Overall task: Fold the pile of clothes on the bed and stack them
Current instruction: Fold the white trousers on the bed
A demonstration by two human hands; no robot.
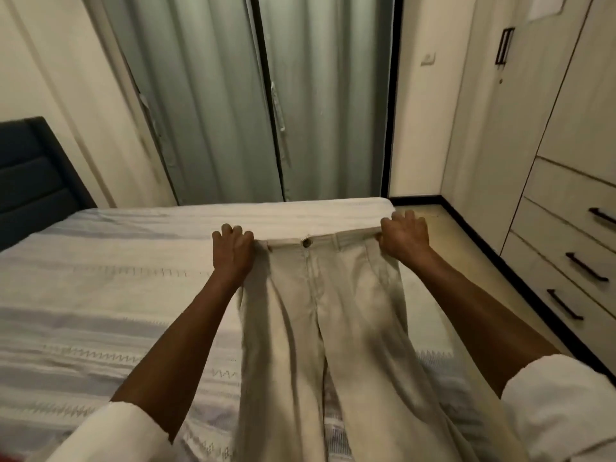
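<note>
trousers (333, 311): beige pair, front side up, held at the waistband out over the bed; waistband near the middle of the view, legs running down toward 6 o'clock and out of the picture.
button (306, 242): brown, at the middle of the waistband, with the fly seam below it.
left hand (233, 250): at the 9 o'clock end of the waistband, fingers curled round the corner of the cloth; the grip pinches the trousers.
right hand (405, 240): at the 3 o'clock end of the waistband, fingers curled over the edge; the grip pinches the trousers here too.
sleeves (110, 435): white, pushed up on both forearms, at 7 and 4 o'clock.
bed (100, 295): covered by a pale sheet with faint bands and zigzag stitching; fills the view from 9 to 6 o'clock, its far edge just beyond the hands.
headboard (33, 181): dark, padded, at 9 o'clock.
curtains (233, 95): grey-green, hanging at 12 o'clock behind the bed.
wardrobe (566, 161): pale, at 3 o'clock, with three drawers and dark bar handles (586, 266).
floor (466, 248): light, with a dark skirting strip along the wardrobe, between bed and drawers.
</note>
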